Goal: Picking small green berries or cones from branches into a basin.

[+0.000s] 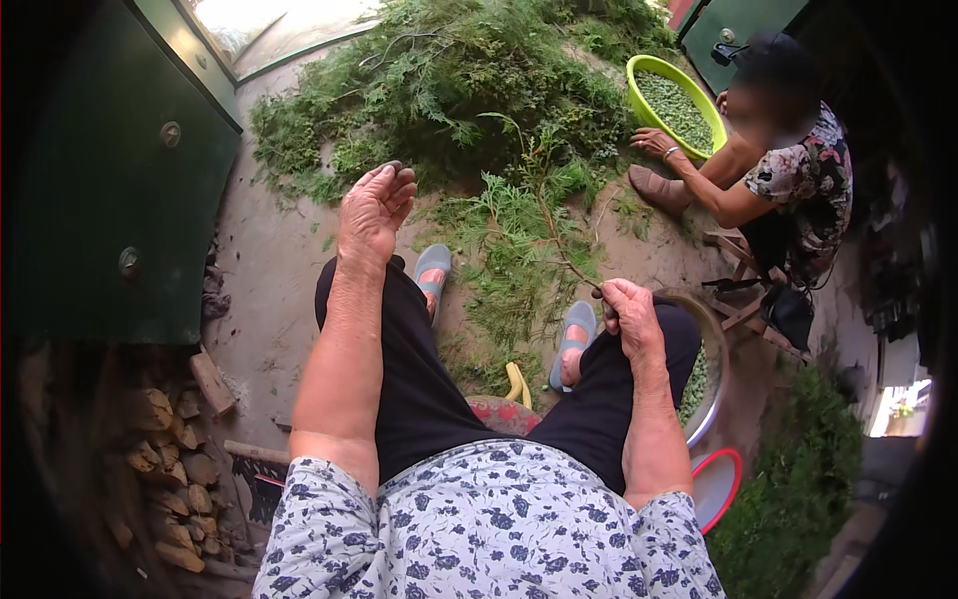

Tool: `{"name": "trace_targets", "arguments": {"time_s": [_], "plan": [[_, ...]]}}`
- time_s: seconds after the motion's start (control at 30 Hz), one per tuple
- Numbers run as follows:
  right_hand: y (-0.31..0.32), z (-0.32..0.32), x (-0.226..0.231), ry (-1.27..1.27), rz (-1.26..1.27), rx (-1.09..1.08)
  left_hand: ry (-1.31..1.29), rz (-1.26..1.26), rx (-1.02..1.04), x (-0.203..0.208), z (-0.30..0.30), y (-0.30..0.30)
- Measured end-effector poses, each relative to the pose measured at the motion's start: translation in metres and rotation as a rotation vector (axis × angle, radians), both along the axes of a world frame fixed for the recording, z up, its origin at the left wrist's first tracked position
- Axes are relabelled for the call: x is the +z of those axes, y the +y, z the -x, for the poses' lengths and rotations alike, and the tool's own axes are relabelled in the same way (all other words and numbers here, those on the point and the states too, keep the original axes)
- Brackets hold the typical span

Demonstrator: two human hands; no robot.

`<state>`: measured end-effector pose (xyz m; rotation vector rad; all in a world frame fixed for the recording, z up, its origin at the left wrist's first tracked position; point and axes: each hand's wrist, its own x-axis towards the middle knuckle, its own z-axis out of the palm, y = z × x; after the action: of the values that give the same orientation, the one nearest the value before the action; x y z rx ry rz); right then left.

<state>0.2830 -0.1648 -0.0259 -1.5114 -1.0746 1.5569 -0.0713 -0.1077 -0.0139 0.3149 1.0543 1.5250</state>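
A leafy evergreen branch slants up and to the left from my right hand, whose fingers are closed round the bare end of its stem. Its green sprays hang over the floor between my feet and the large heap of cut evergreen branches. My left hand is raised over my left knee, apart from the branch. Its fingers are curled together, with dark fingertips; whether anything small is pinched there I cannot make out. Beside my right knee stands a wide metal basin with small green pieces in it, partly hidden by my leg.
At the right a person sits on a low wooden stool, one hand by a yellow-green basin of small green pieces. A red-rimmed bowl and more greenery lie lower right. Firewood is stacked below a green door.
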Motion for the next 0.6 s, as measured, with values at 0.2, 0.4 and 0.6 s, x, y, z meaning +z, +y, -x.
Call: {"name": "trace_targets", "arguments": {"time_s": [0.2, 0.4, 0.6], "plan": [[0.002, -0.003, -0.003, 0.188, 0.002, 0.006, 0.130, 0.020, -0.036, 0.005, -0.019, -0.009], [-0.002, 0.021, -0.013, 0.297, 0.084, -0.020, 0.252, -0.011, -0.309, -0.011, -0.045, -0.024], [0.033, -0.012, -0.024, 0.454, 0.056, -0.464, 0.681, -0.205, -0.437, -0.028, -0.064, -0.019]]}}
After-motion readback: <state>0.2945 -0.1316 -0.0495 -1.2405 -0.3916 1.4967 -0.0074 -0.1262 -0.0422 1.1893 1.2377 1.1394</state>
